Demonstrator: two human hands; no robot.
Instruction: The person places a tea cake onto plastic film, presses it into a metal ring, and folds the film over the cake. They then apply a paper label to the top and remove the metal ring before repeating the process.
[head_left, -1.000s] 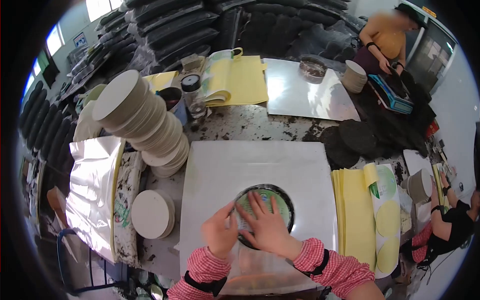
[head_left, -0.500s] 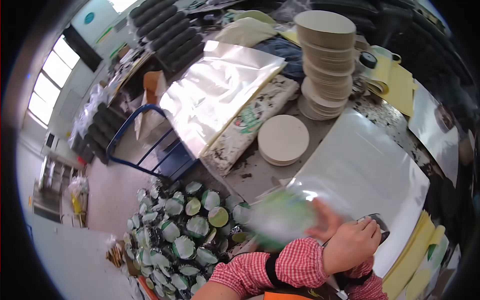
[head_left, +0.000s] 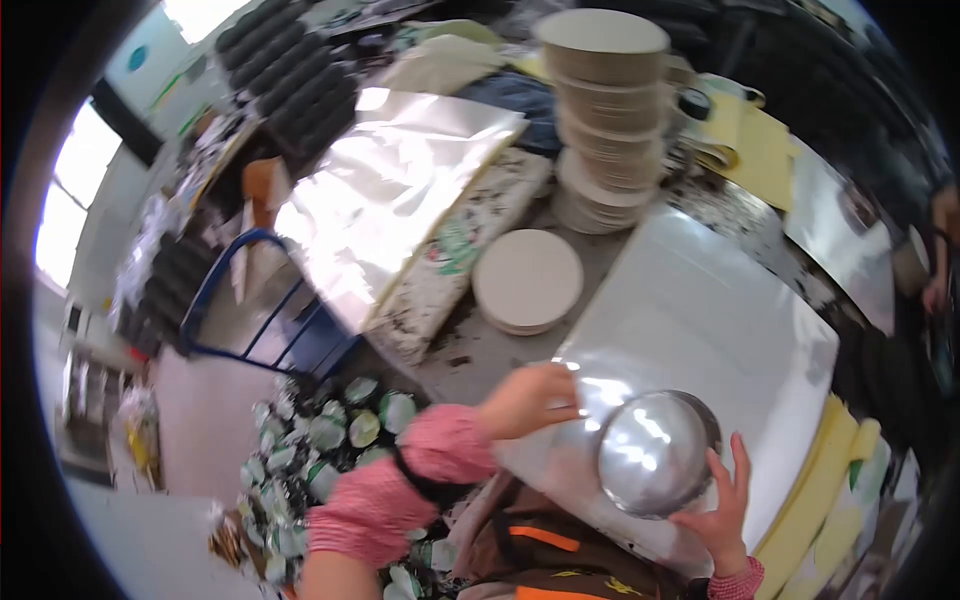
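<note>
A shiny round metal mould [head_left: 655, 455] sits on the stack of clear plastic sheets [head_left: 720, 310] in front of me. My right hand [head_left: 722, 505] is at the mould's right rim, thumb and fingers spread wide apart. My left hand [head_left: 532, 402] reaches to the left edge of the sheets, its fingers pinched together there on the plastic. Beyond it lies a low stack of cream round discs [head_left: 528, 280]. A brown apron pocket with orange trim [head_left: 545, 538] shows below the mould.
A tall stack of round discs [head_left: 605, 120] stands behind. Silvery sheets [head_left: 400, 180] lie at the far left, beside a blue cart frame [head_left: 225, 270]. Green-and-white wrapped rounds [head_left: 325, 435] are heaped at lower left. Yellow paper [head_left: 800, 510] lies right; another person's arm [head_left: 940, 250] shows at the edge.
The blurred green-and-white round has left my hand. My hands were crossed close together and are now apart, the left one further left. The metal mould now shows in full on the sheets.
</note>
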